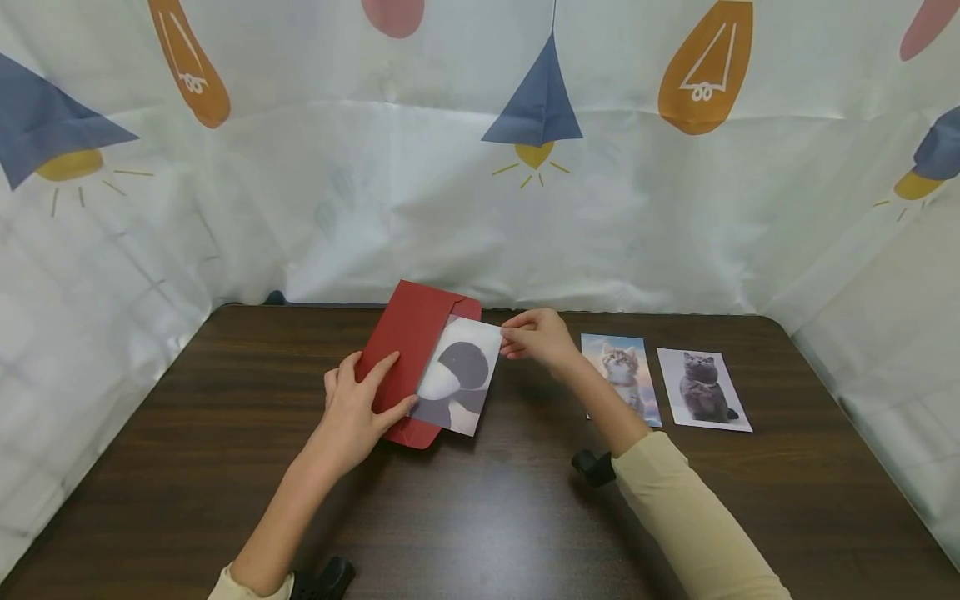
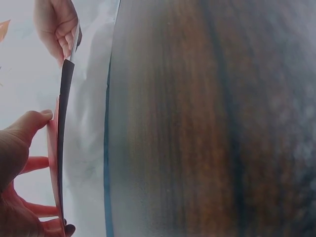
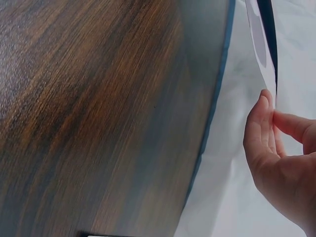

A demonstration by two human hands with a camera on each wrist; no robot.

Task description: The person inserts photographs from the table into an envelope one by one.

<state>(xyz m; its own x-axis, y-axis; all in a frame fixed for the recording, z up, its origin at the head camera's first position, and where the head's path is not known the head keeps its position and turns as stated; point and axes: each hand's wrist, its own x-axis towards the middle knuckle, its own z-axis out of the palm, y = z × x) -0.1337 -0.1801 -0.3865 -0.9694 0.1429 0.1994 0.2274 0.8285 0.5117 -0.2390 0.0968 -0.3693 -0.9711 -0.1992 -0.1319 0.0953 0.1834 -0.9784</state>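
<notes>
My left hand grips a red envelope, its fingers spread over the front and the thumb near the lower edge. Partly inside the envelope is a picture card showing a dark and white shape, its left part hidden by the red paper. The card's upper right corner is pinched between thumb and fingers of my right hand. From the left wrist, the envelope appears edge-on beside the thumb. The right wrist view shows the card edge-on too, held at its end by my right hand.
Two cat photo cards lie on the dark wooden table at the right: a kitten card, partly behind my right forearm, and a grey cat card. A white curtain with lamp prints hangs behind the table.
</notes>
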